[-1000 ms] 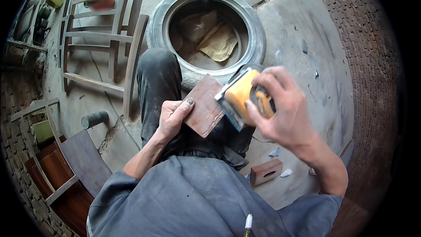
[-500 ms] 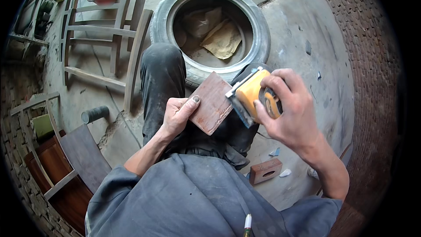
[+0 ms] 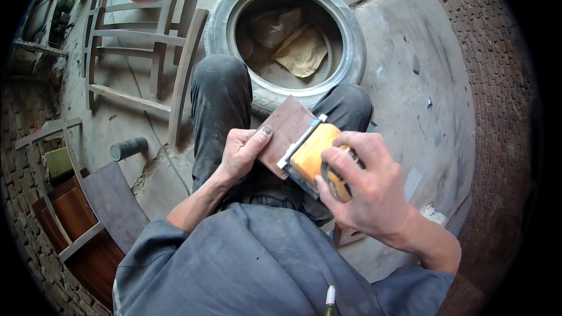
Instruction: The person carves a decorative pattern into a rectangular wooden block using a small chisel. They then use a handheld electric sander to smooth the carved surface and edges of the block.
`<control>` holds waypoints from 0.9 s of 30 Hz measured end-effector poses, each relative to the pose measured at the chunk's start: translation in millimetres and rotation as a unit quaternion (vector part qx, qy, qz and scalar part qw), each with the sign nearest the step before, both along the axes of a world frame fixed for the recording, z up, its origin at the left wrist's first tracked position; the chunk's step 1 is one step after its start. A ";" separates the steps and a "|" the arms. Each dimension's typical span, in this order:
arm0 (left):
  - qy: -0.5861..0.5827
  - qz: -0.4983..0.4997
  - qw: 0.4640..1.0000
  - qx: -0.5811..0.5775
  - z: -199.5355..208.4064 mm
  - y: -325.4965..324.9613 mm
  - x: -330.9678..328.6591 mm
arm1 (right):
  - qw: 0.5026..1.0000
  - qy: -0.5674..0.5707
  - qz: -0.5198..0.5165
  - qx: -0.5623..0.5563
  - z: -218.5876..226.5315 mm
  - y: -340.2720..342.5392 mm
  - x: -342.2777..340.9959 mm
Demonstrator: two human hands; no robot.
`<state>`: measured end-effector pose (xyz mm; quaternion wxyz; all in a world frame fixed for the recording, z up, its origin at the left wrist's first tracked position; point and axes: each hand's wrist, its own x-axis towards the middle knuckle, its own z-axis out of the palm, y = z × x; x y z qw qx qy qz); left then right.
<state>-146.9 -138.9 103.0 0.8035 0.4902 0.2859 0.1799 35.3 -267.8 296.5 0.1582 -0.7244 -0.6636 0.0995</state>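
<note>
A flat reddish-brown wooden block (image 3: pixel 285 130) lies tilted above my lap. My left hand (image 3: pixel 241 151) grips it by its left edge, thumb on top and fingers underneath. A yellow electric sander (image 3: pixel 316 151) with a dark base and white clamp edge covers the block's right side. My right hand (image 3: pixel 363 181) is wrapped round the sander's body from above and behind. The sander's pad is turned toward the block, and whether it touches the face is hard to tell.
Ahead of my knees a grey-coated tyre (image 3: pixel 355 52) lies with yellowish paper (image 3: pixel 301 52) inside. Wooden frames (image 3: pixel 175 93) stand on the left. A dark cylinder (image 3: pixel 129 148) lies near them. A wooden box (image 3: pixel 345 235), partly hidden, rests by my right forearm. Brick edging runs along the right.
My right hand has moved the sander left, from beside the block to over its right side. My left hand holds the block nearly where it was.
</note>
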 end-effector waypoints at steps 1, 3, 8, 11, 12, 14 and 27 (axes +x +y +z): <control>0.001 0.000 1.000 -0.004 2.0 -1.0 -0.7 | 1.000 -0.001 -0.002 0.000 -0.2 0.5 0.5; -0.003 -0.004 1.000 0.002 -0.5 -0.3 -2.4 | 1.000 -0.003 -0.005 0.000 -0.3 4.3 6.1; -0.001 0.001 1.000 0.001 -3.7 -1.8 -2.1 | 1.000 -0.016 -0.004 -0.010 3.4 5.9 6.1; 0.002 0.000 1.000 0.010 0.9 -2.3 -1.1 | 0.999 0.023 0.021 -0.020 2.3 0.8 -9.8; 0.000 0.005 1.000 0.011 2.5 -2.7 -0.2 | 1.000 0.023 0.020 -0.006 1.0 1.9 -7.4; -0.004 0.005 1.000 0.006 -1.0 -4.7 -2.1 | 1.000 -0.002 -0.008 -0.015 1.2 4.8 1.6; 0.008 0.016 1.000 0.011 -6.1 -9.3 -0.9 | 1.000 -0.013 0.010 -0.027 5.1 5.9 -3.1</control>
